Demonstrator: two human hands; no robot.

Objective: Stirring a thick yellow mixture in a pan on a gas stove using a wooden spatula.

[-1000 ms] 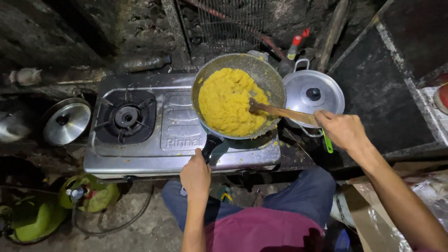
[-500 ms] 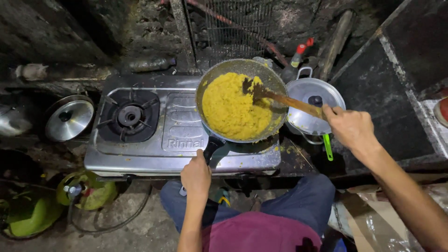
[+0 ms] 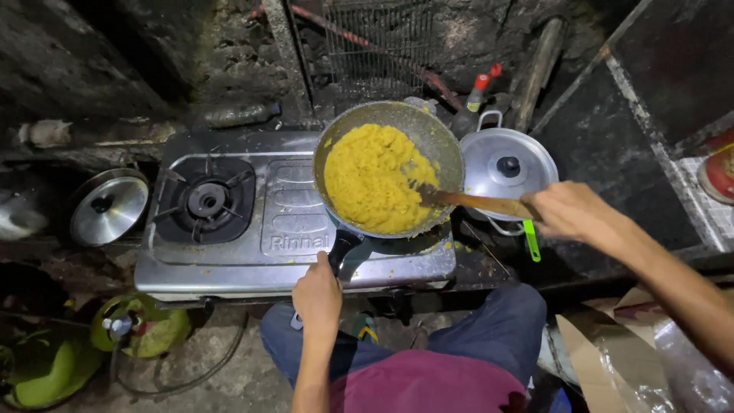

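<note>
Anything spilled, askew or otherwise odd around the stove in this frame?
Yes. Yellow crumbs lie on the stove top beside the pan, likely spilled during stirring. The left hand grips the pan handle; the right hand holds the wooden spatula. Nothing looks damaged.

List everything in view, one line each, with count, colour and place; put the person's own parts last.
frying pan: one, grey, on the stove's right burner
yellow food: one mass, yellow, filling the pan
wooden spatula: one, brown, blade in the food
gas stove: one, silver, two burners, centre
covered pot: one, silver with black knob, right of the pan
loose lid: one, silver, left of the stove
gas cylinders: two, green, lower left
bottle: one, red cap, behind the pot
wire grate: one, dark, top centre
left hand: on the pan handle
right hand: gripping the spatula handle
</note>
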